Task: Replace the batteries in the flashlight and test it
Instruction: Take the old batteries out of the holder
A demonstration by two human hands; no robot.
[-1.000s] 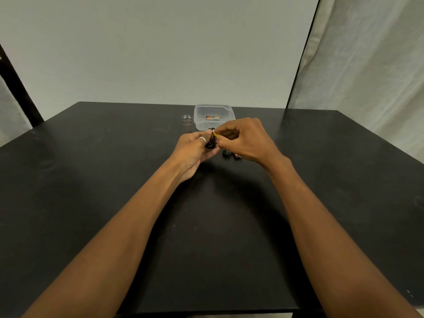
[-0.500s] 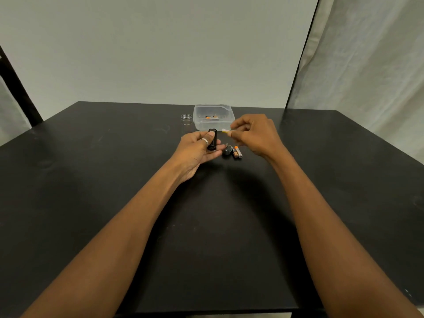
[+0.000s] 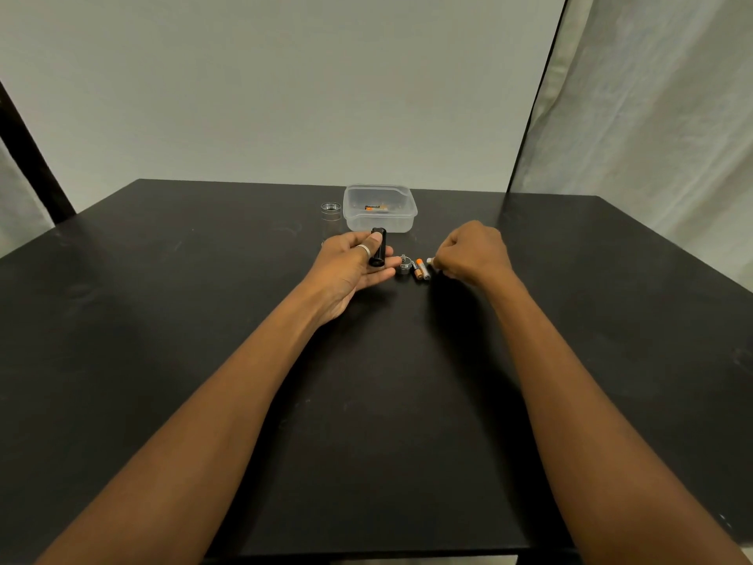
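Note:
My left hand holds the black flashlight body between thumb and fingers, palm up, over the far middle of the black table. Just right of it, the flashlight's end cap with a spring lies on the table next to two orange-tipped batteries. My right hand is lowered to the table beside them, fingers curled, pinching a third battery whose pale tip sticks out to the left.
A clear plastic box with small orange and black items inside stands at the back of the table. A small clear round lens or ring sits to its left. A curtain hangs on the right.
My right hand pulled a battery out of the flashlight body, moved right and down, and now holds it at the table beside the two loose batteries. The left hand stayed roughly in place.

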